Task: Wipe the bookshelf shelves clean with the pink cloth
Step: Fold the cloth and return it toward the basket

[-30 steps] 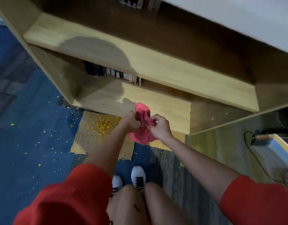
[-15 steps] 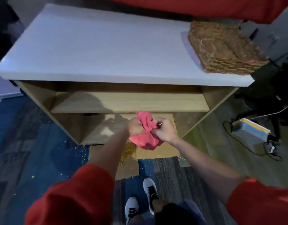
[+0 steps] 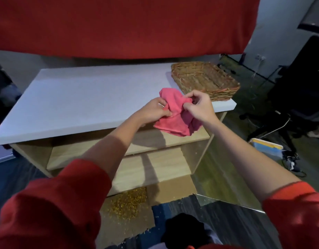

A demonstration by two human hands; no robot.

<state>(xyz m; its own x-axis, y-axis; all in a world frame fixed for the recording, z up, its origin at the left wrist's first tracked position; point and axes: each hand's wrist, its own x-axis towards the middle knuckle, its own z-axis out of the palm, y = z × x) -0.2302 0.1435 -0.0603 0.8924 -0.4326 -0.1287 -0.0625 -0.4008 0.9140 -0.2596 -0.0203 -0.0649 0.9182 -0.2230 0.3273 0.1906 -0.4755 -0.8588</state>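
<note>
The pink cloth (image 3: 174,114) hangs bunched between both hands, over the front right edge of the bookshelf's white top (image 3: 86,97). My left hand (image 3: 155,110) grips its left side with curled fingers. My right hand (image 3: 200,106) pinches its upper right fold. Below the top, two light wooden shelves (image 3: 155,141) show, partly shadowed by my arms. The cloth's lower edge hangs just above the upper shelf's front.
A woven basket (image 3: 205,81) stands on the right end of the white top. Yellow crumbs (image 3: 126,205) lie on cardboard on the floor before the shelf. A box with cables (image 3: 266,148) sits on the floor at right. A red cloth (image 3: 119,26) hangs behind.
The view has risen from the low shelves to the white top. Both hands have lifted the cloth up from in front of the shelves to the top's front edge.
</note>
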